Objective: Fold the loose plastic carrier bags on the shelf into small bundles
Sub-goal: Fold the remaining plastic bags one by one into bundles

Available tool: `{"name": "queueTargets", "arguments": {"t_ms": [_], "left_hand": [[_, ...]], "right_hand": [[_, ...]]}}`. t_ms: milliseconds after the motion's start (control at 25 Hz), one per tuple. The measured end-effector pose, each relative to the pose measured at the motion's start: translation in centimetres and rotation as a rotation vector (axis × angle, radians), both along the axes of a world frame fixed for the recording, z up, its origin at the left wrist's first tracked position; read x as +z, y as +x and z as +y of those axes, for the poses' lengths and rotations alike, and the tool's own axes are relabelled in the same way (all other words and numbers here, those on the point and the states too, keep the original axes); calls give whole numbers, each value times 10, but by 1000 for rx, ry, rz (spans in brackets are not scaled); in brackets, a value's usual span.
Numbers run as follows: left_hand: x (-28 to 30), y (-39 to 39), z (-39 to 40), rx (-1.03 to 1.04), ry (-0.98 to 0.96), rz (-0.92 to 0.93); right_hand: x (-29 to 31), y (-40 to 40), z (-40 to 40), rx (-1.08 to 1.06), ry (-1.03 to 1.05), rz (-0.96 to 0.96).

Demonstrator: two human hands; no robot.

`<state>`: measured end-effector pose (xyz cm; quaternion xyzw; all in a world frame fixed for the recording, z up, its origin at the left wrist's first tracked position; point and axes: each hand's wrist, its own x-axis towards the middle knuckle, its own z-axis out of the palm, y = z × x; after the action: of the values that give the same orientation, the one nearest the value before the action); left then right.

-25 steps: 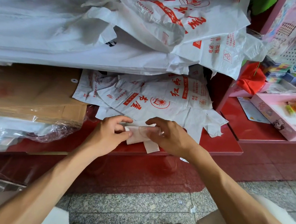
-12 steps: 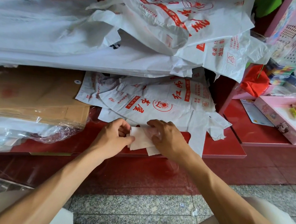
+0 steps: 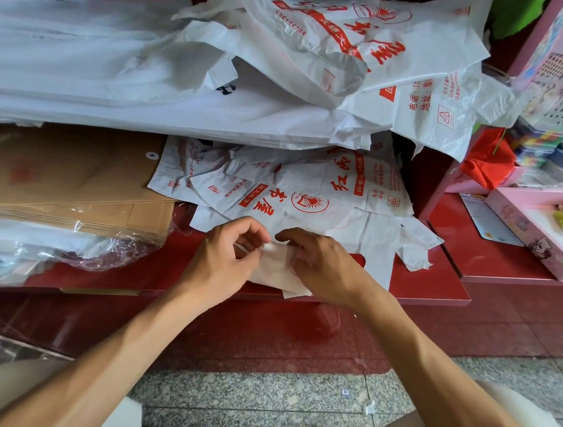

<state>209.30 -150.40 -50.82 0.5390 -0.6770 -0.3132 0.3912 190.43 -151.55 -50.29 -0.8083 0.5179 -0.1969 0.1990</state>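
Half-folded white bag [image 3: 276, 271] at the front edge of the red shelf [image 3: 421, 285], its lower corner hanging just past the edge. Left hand [image 3: 224, 259] on the bag's left side, thumb and curled fingers in a closed grip pinching the upper corner. Right hand [image 3: 323, 269] on the bag's right side, fingers curled over the plastic and holding it, index finger hooked toward the left hand. Both grips nearly touching above the bag's top edge.

Just behind the half-folded bag, flat on the shelf: loose white carrier bags [image 3: 309, 198] with red print, overlapping one another, one handle trailing to the right. Above and behind those, a large heap of more printed bags [image 3: 358, 48] spilling over a thick stack of white plastic sheets [image 3: 97, 75]. Left of the half-folded bag, brown cardboard envelopes [image 3: 63, 175] in clear wrap. Far right of it, a pink box [image 3: 539, 234] of stationery on a lower red ledge. Grey speckled floor [image 3: 272, 401] below the shelf.
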Motion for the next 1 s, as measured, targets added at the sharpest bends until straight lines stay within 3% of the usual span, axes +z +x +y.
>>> {"name": "queueTargets", "arguments": {"t_ms": [240,400,600,720,840,1000], "left_hand": [[7,4,3,-6,162,34],[13,8,4,-34,56,81],[17,16,8,-35,-52,11],[21,40,13,78,-106,-326],[24,91,27,158,34,-768],[34,163,66,291,71,-921]], "right_hand": [[9,-4,0,-143,38,-281],[11,-11,1,-57,32,-119],[23,0,0,-11,84,-189],[27,20,-5,-70,133,-319],[30,55,-8,-80,211,-489],[30,120,-3,-4,258,-579]]}}
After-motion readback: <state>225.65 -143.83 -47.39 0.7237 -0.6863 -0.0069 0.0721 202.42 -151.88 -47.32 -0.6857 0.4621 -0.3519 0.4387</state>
